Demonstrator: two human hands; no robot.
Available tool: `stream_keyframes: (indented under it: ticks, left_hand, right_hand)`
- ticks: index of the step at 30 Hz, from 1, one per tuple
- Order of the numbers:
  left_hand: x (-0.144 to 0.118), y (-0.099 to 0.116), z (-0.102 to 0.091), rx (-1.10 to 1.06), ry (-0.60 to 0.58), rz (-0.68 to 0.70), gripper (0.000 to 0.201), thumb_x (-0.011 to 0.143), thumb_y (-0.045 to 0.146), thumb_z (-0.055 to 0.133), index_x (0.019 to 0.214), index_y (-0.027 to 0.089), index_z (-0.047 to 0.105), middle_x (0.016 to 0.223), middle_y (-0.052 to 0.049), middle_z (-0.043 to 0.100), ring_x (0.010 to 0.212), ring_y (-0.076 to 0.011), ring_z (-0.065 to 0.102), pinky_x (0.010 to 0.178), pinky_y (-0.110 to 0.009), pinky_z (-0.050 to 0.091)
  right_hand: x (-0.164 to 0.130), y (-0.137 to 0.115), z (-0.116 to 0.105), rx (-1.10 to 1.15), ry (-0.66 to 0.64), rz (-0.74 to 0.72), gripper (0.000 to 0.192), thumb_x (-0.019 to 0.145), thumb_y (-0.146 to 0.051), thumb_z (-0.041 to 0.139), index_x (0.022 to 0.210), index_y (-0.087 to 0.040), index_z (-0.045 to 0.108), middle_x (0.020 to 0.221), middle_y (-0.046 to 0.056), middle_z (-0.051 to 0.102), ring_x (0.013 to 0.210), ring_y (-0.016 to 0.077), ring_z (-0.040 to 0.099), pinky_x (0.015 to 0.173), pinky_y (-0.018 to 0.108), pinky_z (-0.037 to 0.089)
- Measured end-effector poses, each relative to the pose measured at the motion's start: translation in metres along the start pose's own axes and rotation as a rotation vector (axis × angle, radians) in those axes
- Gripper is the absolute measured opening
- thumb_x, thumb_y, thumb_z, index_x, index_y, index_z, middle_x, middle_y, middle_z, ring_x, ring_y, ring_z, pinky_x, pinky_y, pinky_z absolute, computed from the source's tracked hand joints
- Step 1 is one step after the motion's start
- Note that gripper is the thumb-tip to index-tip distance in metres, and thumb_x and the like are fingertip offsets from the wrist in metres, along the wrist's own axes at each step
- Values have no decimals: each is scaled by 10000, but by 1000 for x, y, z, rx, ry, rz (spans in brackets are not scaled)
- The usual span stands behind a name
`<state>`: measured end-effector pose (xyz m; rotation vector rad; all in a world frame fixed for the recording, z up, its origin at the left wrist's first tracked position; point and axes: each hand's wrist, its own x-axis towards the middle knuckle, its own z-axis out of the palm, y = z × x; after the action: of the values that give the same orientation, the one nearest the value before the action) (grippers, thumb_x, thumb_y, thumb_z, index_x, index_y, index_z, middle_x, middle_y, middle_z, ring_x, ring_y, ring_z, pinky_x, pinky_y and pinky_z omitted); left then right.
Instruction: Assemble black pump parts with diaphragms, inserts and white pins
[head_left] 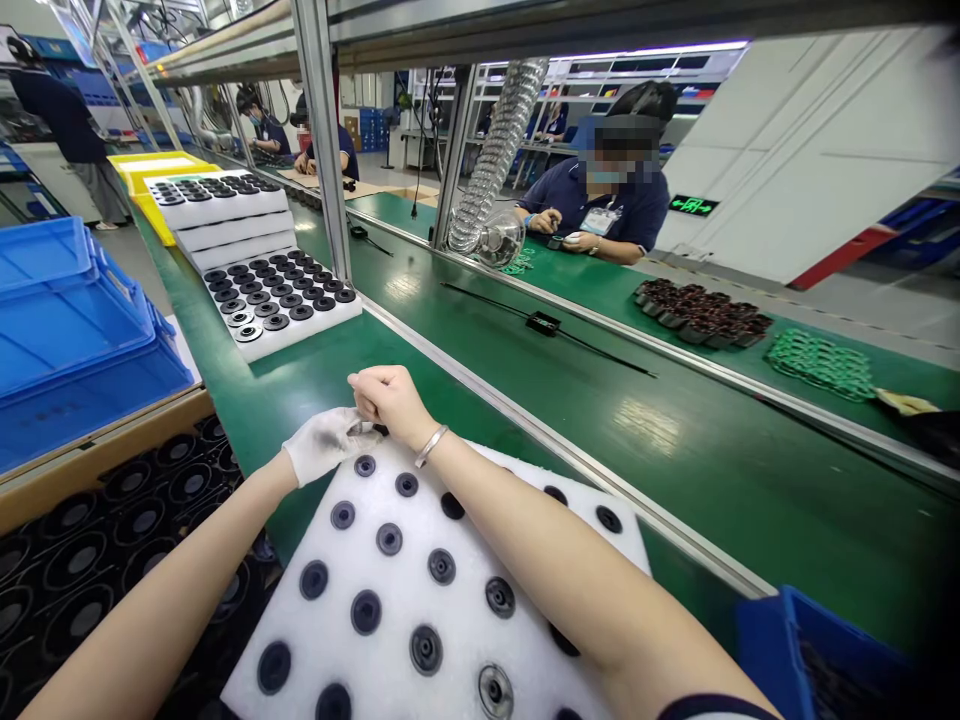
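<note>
Foam tray [420, 560]: white, set with rows of round black parts, at 6 o'clock, directly under both forearms.
Left hand [326, 443]: white-gloved, over the tray's far edge, fingertips meeting the right hand.
Right hand [390, 400]: bare, bracelet on the wrist, curled into a fist at the same far edge; whether it holds anything, I cannot tell.
Surface [675, 440]: green belt, running from 10 to 4 o'clock.
Second filled tray [279, 300]: at 11 o'clock, well apart.
</note>
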<state>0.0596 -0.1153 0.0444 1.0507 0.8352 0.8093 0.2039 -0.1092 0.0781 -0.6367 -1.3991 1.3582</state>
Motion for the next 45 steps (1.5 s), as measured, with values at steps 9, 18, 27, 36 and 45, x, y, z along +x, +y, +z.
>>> stream_keyframes:
  ticks: [9, 18, 27, 36, 45]
  left_hand:
    - [-39, 8, -11, -350, 152, -161, 125, 897, 65, 493, 930, 102, 609, 703, 28, 432, 448, -17, 321, 375, -102, 275]
    - [-72, 6, 11, -420, 222, -106, 221, 997, 162, 473, 920, 72, 660, 706, 3, 505, 394, 6, 309, 313, -99, 264]
    - [-89, 17, 45, -481, 179, -126, 52, 901, 156, 671, 908, 113, 642, 766, 14, 516, 447, 18, 358, 365, -73, 294]
    - [-85, 15, 55, -459, 276, -116, 201, 982, 264, 556, 837, 125, 566, 742, 15, 489, 436, 11, 337, 364, -92, 254]
    - [-13, 10, -49, 526, 659, 84, 214, 962, 323, 507, 844, 163, 585, 781, -34, 567, 649, -130, 496, 570, -239, 389]
  right_hand:
    - [5, 5, -5, 177, -163, 97, 554, 823, -428, 700, 428, -192, 391, 368, -76, 342, 328, 49, 286, 398, 233, 176]
    - [8, -23, 7, 131, 56, -67, 526, 816, -339, 656, 396, -207, 369, 336, -65, 352, 307, 59, 295, 379, 237, 180]
    - [-25, -110, 30, 235, 49, -190, 469, 839, -249, 600, 425, -209, 383, 360, -57, 345, 316, 72, 291, 375, 236, 204]
    - [-59, -106, 30, 264, 159, -159, 479, 805, -249, 620, 401, -206, 366, 357, -51, 323, 322, 70, 279, 376, 236, 194]
    - [-59, -77, 10, 465, 349, 20, 434, 769, -226, 607, 417, -204, 353, 361, -44, 336, 310, 78, 269, 306, 207, 125]
